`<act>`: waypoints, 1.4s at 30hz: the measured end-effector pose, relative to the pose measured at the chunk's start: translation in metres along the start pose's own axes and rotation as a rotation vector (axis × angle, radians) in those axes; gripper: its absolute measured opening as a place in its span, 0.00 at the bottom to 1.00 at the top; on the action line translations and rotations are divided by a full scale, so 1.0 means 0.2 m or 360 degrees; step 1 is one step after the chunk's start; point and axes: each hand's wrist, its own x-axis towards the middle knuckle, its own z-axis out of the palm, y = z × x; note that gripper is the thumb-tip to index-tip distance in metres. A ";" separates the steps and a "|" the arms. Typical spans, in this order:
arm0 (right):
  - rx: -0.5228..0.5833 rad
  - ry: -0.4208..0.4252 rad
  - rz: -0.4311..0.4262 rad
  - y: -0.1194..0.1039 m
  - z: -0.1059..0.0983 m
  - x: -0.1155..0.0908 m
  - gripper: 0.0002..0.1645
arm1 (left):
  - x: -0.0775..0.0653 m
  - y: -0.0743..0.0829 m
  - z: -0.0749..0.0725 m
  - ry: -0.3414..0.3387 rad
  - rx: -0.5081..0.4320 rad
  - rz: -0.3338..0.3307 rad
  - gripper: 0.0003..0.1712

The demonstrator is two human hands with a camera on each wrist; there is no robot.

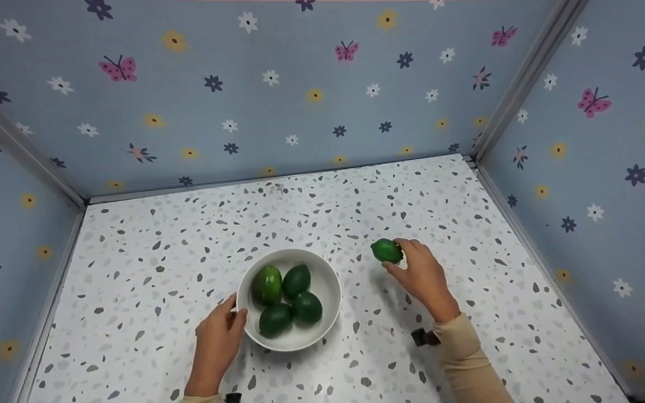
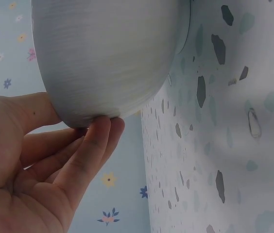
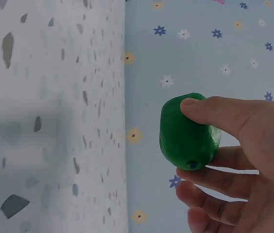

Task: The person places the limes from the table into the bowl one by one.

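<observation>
A white bowl (image 1: pixel 331 280) stands on the table, holding several green fruits: a glossy one (image 1: pixel 267 285) with lighter green patches, and darker, smooth ones (image 1: pixel 307 308). My left hand (image 1: pixel 219 333) grips the bowl's left side at the rim; in the left wrist view, thumb and fingertips meet the white bowl wall (image 2: pixel 108 58). To the right of the bowl, my right hand (image 1: pixel 422 272) pinches a bright green lime (image 1: pixel 386 251) between thumb and fingers. Seen from the right wrist, the lime (image 3: pixel 185 133) is held off the table, thumb across its upper part.
The speckled white tabletop (image 1: pixel 188 240) runs back to a blue wall (image 1: pixel 277 56) patterned with flowers and butterflies. Similar panels (image 1: pixel 597 168) stand at the left and right, with grey strips along the edges. A dark strap piece (image 1: pixel 424 337) shows by the right wrist.
</observation>
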 end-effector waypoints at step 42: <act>0.0020 -0.0039 -0.0606 -0.41 0.19 -0.07 0.25 | 0.00 0.00 -0.01 0.0007 -0.0004 0.0020 0.26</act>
